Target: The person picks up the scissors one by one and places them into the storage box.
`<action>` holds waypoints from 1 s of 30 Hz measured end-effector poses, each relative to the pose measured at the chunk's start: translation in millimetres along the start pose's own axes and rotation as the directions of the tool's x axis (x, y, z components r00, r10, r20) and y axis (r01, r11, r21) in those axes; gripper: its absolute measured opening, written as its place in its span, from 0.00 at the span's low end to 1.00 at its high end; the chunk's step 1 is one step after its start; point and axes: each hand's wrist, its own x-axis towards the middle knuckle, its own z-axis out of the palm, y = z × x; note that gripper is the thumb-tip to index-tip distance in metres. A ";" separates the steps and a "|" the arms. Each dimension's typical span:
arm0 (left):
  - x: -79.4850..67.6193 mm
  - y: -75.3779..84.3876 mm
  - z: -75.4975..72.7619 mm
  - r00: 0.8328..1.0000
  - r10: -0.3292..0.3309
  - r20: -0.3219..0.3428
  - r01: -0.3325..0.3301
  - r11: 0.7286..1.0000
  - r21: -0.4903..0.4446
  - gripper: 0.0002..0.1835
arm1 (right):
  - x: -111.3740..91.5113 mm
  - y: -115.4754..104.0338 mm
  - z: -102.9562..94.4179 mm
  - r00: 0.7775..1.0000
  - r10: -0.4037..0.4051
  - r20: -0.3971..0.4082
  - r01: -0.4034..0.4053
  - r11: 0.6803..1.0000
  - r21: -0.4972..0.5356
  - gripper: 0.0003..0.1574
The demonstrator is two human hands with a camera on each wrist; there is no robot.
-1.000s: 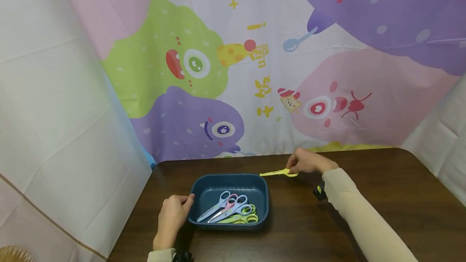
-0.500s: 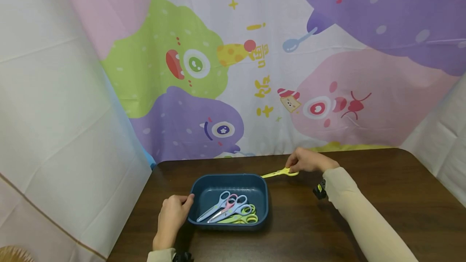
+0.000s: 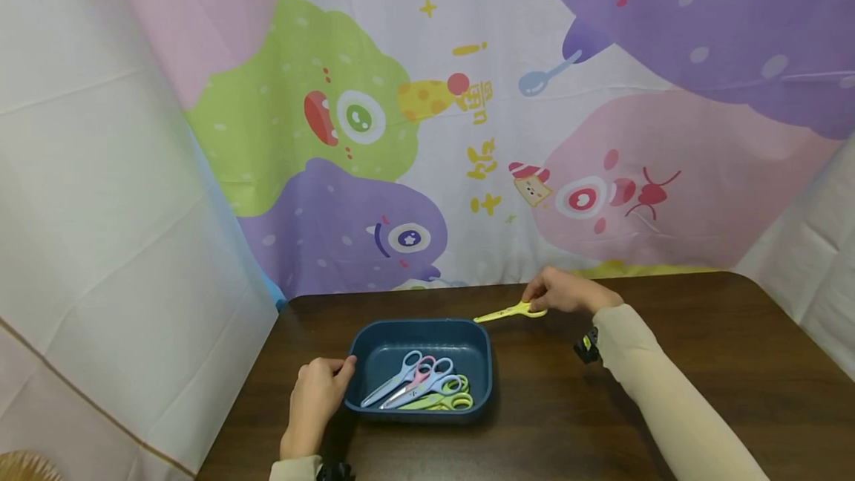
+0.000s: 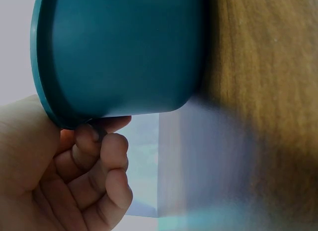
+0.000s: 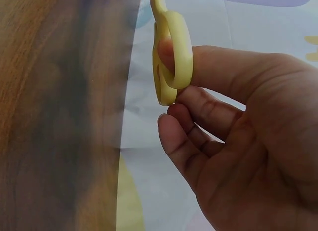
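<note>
My right hand (image 3: 561,292) pinches a pair of yellow scissors (image 3: 505,312) by the finger loops, beyond the far right corner of a dark blue box (image 3: 421,417). The scissors point left, their tip overlapping the box's corner in the head view. In the right wrist view my thumb lies at the yellow loop (image 5: 185,52). At the box's left side my left hand (image 3: 314,396) holds the rim, fingers curled beneath it in the left wrist view. Inside the box lie light blue scissors (image 3: 433,384), a pink-handled pair (image 3: 422,373) and green ones (image 3: 456,401), overlapping toward the front.
The box stands on a dark brown wooden table (image 3: 554,421). Behind the table hangs a curtain (image 3: 494,243) printed with cartoon monsters, and pale fabric (image 3: 113,191) hangs at the left. A tan fringed object (image 3: 27,466) shows at the lower left.
My right hand has risen slightly with the yellow scissors, and the tip has shifted a little left and up since half a second ago. My left hand and the box have stayed put.
</note>
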 end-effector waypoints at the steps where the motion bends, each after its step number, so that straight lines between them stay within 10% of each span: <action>1: 0.0 0.1 0.0 1.000 -0.001 -0.001 0.001 1.000 0.000 0.14 | 0.2 0.0 -0.6 1.000 0.000 -0.005 0.000 1.000 0.002 0.08; 30: -0.6 1.9 -1.9 0.999 -0.023 0.023 0.023 1.000 -0.004 0.14 | 1.9 -25.7 -18.6 0.998 -0.035 -0.058 0.034 0.999 -0.017 0.14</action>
